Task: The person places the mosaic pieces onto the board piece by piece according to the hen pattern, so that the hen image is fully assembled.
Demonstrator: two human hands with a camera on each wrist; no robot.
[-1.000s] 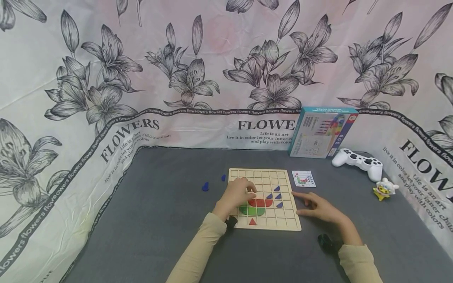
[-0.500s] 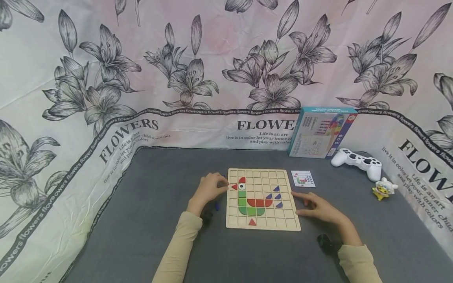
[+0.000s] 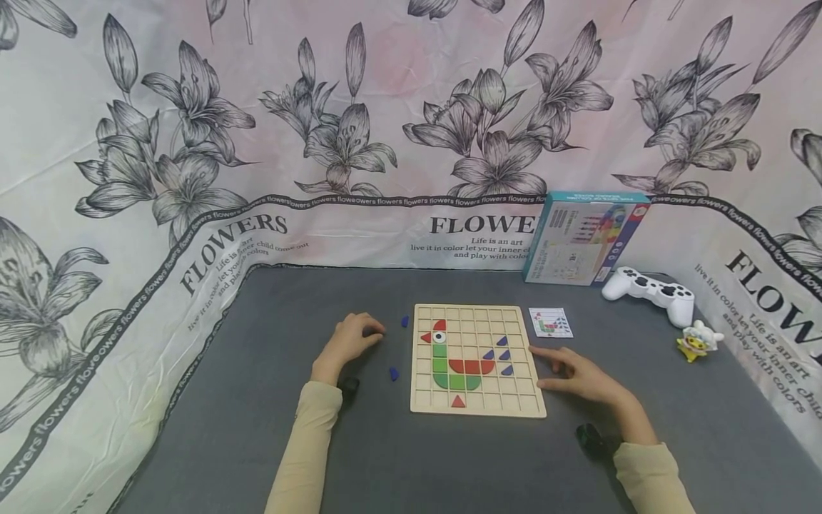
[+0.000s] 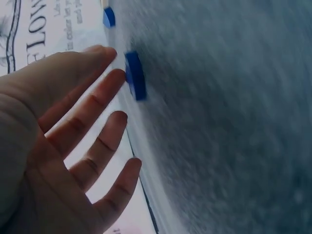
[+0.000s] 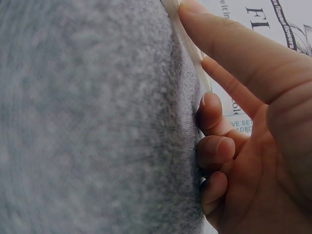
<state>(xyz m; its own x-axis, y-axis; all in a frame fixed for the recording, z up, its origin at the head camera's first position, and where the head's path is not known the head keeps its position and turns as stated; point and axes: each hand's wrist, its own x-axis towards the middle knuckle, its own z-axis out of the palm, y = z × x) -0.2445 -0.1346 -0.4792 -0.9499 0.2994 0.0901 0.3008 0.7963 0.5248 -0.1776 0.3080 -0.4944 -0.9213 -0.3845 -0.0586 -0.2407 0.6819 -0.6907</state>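
Note:
My left hand [image 3: 349,339] is low over the table, left of the wooden grid board [image 3: 514,400], fingers spread and gently bent. In the left wrist view a small blue piece [image 4: 135,76] sits right at its fingertips, with another blue piece [image 4: 108,17] farther off. On the board lies a bird figure of red, green and blue pieces, including a round eye piece [image 3: 439,337], a red strip [image 3: 472,368] and a red triangle [image 3: 458,402]. My right hand [image 3: 578,375] rests straight thumb and index fingertips against the board's right edge; its other fingers are curled in.
A pattern card [image 3: 551,323] lies beyond the right hand. Farther back right are a leaning box [image 3: 581,239], a white game controller [image 3: 648,294] and a small yellow-and-white figurine [image 3: 698,343]. A blue piece [image 3: 394,374] lies near the board's left edge.
My left hand has moved left off the board to beside the loose blue pieces, uncovering the bird's head and the eye piece. The right hand has stayed at the board's edge.

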